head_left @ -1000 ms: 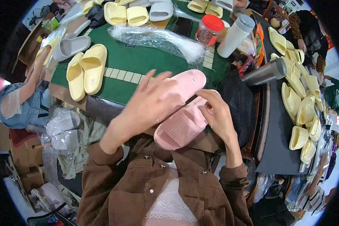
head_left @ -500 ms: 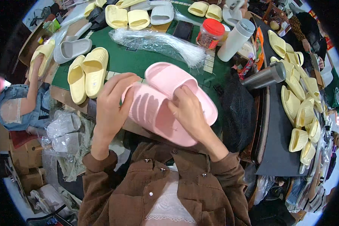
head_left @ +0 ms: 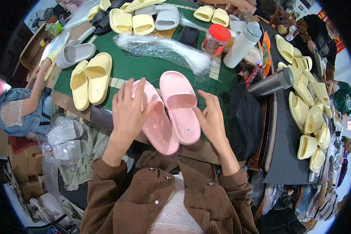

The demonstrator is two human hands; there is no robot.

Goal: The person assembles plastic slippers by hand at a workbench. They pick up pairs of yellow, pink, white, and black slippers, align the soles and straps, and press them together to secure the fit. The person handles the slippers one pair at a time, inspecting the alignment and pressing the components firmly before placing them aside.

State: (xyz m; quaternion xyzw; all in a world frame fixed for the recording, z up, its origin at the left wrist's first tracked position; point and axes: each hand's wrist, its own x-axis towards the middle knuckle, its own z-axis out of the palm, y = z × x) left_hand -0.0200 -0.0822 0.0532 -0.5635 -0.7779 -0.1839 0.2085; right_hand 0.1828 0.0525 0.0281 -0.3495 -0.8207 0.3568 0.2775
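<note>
A pair of pink slide slippers lies before me, the left slipper (head_left: 160, 128) and the right slipper (head_left: 185, 117) side by side, toes pointing away. A small round size sticker shows on the right one's footbed. My left hand (head_left: 128, 109) lies along the outer side of the left slipper, its fingers stretched and the thumb close to the strap. Beside the right slipper is my right hand (head_left: 213, 121), fingers apart, its thumb by the footbed's edge. Yellow slippers (head_left: 98, 80) stand as a pair to the left of my left hand.
Beyond the pair lies a bundle of clear plastic bags (head_left: 163, 50) on the green table mat (head_left: 144, 72). A red-lidded jar (head_left: 215, 39), white bottle (head_left: 241, 46) and steel tumbler (head_left: 272, 81) stand at right. Several yellow slippers (head_left: 315, 117) lie farther right. Another person's arm (head_left: 35, 84) reaches in at left.
The pink slippers have turned from a slanted, overlapping position to lying side by side, toes away. My right hand has come out from the strap to the right side; my left fingers have straightened.
</note>
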